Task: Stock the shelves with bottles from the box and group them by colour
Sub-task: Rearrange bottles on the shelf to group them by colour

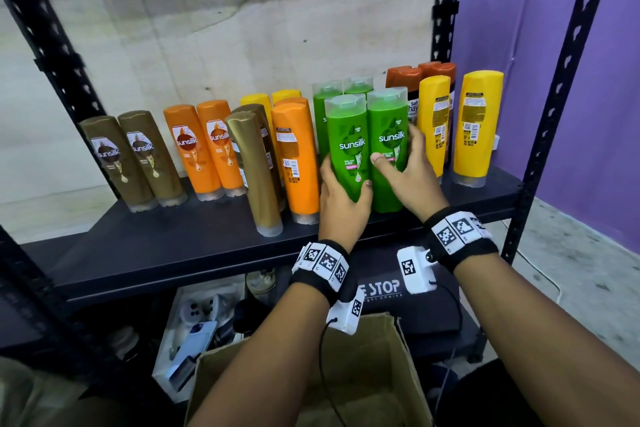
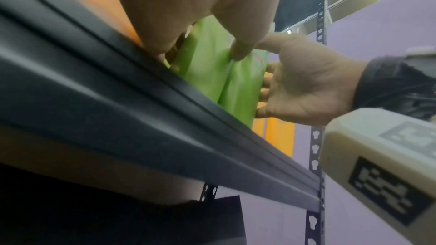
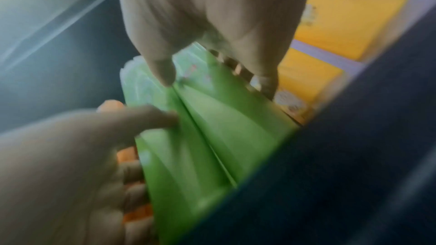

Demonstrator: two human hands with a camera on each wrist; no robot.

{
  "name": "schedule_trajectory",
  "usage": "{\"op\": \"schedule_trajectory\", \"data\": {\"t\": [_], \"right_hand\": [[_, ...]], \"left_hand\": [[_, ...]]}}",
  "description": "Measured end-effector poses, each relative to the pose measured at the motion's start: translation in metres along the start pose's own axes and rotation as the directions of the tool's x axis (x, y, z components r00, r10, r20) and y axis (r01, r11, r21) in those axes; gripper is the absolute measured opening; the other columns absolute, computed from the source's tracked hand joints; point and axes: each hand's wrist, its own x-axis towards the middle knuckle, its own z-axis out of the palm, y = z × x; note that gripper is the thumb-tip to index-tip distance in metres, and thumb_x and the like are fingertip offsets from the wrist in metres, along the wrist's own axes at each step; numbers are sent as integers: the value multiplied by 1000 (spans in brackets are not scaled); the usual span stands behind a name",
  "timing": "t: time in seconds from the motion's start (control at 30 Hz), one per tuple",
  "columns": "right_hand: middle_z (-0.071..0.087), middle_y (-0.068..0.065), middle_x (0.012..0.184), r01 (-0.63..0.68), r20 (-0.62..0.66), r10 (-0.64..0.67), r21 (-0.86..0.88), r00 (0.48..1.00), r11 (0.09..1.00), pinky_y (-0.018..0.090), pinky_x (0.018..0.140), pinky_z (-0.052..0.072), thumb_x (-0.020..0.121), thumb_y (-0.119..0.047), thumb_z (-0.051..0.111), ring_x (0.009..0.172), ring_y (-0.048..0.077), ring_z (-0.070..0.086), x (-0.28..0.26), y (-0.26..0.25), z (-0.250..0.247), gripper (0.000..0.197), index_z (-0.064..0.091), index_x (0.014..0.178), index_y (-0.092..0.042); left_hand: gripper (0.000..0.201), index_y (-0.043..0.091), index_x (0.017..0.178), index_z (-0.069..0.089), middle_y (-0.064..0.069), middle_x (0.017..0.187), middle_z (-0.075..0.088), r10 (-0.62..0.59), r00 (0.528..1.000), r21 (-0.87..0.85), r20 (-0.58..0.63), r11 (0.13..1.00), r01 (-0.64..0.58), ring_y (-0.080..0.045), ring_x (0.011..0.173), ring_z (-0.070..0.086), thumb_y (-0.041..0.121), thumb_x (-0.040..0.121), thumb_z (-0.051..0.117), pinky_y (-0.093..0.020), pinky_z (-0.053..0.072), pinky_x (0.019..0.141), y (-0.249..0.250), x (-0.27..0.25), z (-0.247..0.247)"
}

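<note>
Now, head view: both hands press two green bottles together at the front of the dark shelf (image 1: 173,253). Left hand (image 1: 341,201) wraps the left green bottle (image 1: 348,149), thumb on its front, fingers round the far side; right hand (image 1: 412,177) cups the right green bottle (image 1: 388,149), thumb on the label, fingers curled behind. Two more green bottles (image 1: 356,85) stand just behind, so the pair likely joins that colour block, between the orange bottles (image 1: 298,159) and yellow bottles (image 1: 474,128). Brown bottles (image 1: 135,159) sit far left; the cardboard box (image 1: 398,374) waits below w/ flaps open, contents not visible.

Left wrist view: from under the shelf edge, left fingers grip one green bottle, the right hand's palm flat vs. the other, bottles touching side by side.

Right wrist view, blurred: same squeeze, thumbs near the seam between bottles. Holding both sides probably keeps the pair upright and flush while it slides back.
</note>
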Motion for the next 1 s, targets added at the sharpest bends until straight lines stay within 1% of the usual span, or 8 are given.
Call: {"op": "schedule_trajectory", "data": {"t": [0.07,0.2,0.3,0.4,0.57,0.77,0.9,1.0], "right_hand": [[44,5,150,48,9,-47,-138,999,989,35,113,41,89,-28,76,137,18,46,7,-7,-7,85,22,155,-19],[30,10,158,-2,47,16,-278,999,960,27,108,34,86,-26,80,142,24,39,17,-18,-15,106,5,160,-22],[24,9,164,-29,45,46,-317,998,948,34,117,33,86,-26,80,147,25,34,22,-25,-16,111,-1,161,-19],[24,9,164,-54,43,74,-355,996,933,38,117,33,87,-28,79,147,27,33,22,-29,-14,109,0,161,-19],[25,8,162,-62,33,81,-377,996,924,32,108,36,88,-31,77,142,26,40,22,-30,-13,99,8,158,-18],[27,9,158,-67,39,88,-383,995,921,24,99,32,88,-29,77,139,26,41,32,-23,-8,93,13,155,-17],[29,11,156,-79,38,101,-377,994,923,32,109,39,86,-27,79,137,27,43,43,-17,-1,95,14,156,-15],[32,10,156,-87,57,115,-359,992,929,40,117,37,84,-25,80,141,26,39,55,-14,4,98,15,156,-13]], "left_hand": [[87,14,156,15,-11,148,45,8,999,57,43,998,-10,-24,130,50,16,89,71,-37,44,108,7,3,-5],[102,13,159,-2,-19,148,42,-13,992,201,125,979,-12,-34,131,50,17,88,72,-42,44,109,24,11,-12],[104,14,159,-8,-19,150,41,-24,992,262,122,965,-8,-35,131,51,21,90,70,-45,45,108,35,15,-14],[103,14,159,-8,-18,151,42,-19,994,287,107,958,-13,-34,131,52,21,91,69,-46,45,108,39,18,-16],[100,17,159,0,-17,145,49,-29,995,281,93,960,2,-34,127,56,15,90,72,-48,48,105,39,20,-14],[93,14,157,3,-19,145,46,-49,998,283,46,958,34,-35,126,55,8,90,68,-46,47,104,37,25,-3],[91,13,157,1,-20,144,45,-116,992,255,50,962,99,-35,126,54,5,92,65,-46,47,105,36,39,3],[91,14,158,0,-19,141,49,-179,983,236,44,958,164,-35,125,55,3,92,63,-46,46,105,35,52,8]]}}
